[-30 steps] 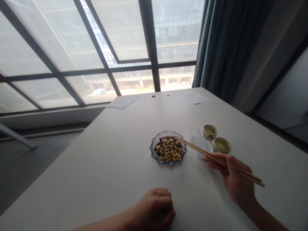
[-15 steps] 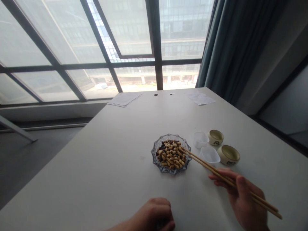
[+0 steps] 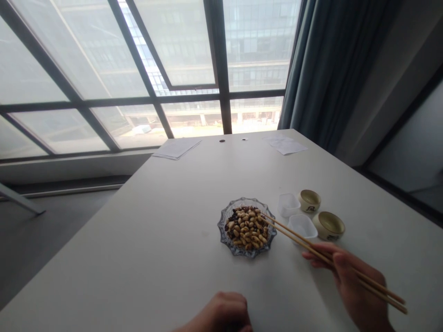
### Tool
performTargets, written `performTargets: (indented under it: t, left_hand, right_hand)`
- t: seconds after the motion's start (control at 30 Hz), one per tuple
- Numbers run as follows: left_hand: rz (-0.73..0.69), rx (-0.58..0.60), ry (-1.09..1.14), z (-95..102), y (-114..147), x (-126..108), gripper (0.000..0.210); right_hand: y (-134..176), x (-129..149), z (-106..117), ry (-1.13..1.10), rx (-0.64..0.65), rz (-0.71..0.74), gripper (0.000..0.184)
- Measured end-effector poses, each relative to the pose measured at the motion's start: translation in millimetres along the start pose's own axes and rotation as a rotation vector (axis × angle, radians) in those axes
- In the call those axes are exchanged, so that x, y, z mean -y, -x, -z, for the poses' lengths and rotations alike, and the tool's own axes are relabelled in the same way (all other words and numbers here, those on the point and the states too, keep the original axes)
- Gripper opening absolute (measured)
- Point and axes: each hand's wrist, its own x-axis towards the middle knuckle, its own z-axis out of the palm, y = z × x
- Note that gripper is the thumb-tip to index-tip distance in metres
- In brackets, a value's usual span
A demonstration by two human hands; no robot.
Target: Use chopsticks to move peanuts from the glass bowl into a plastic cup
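Observation:
My right hand (image 3: 353, 281) is closed around a pair of wooden chopsticks (image 3: 301, 240), which slant up and left. Their tips are slightly apart at the right side of the nuts and dried pieces (image 3: 246, 227), mostly pale pistachio-like nuts and peanuts with dark bits among them. I cannot make out a piece held between the tips. The nuts fill a scalloped clear glass bowl (image 3: 230, 249) on the white table. Below the bowl, at the bottom edge of the view, my left hand (image 3: 224, 311) rests as a loose fist; its underside is hidden.
Right of the glass bowl stand two small clear plastic containers (image 3: 302, 227) and two beige ceramic cups (image 3: 329, 226) with dark characters. Paper sheets (image 3: 177, 149) lie at the table's far left, with more papers (image 3: 287, 145) at the far right. Windows and a curtain (image 3: 321, 69) stand behind.
The view has shifted slightly, so the table sits a little lower. The chopstick tips have spread a little at the right of the nuts. My left fist stays below the bowl.

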Motion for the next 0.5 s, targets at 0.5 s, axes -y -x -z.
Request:
performTargets:
  t: [0.5]
  left_hand:
    - [0.053, -0.008, -0.004, 2.9, -2, 9, 0.071]
  right_hand:
    - [-35, 20, -20, 0.141, 0.231, -0.097, 0.040]
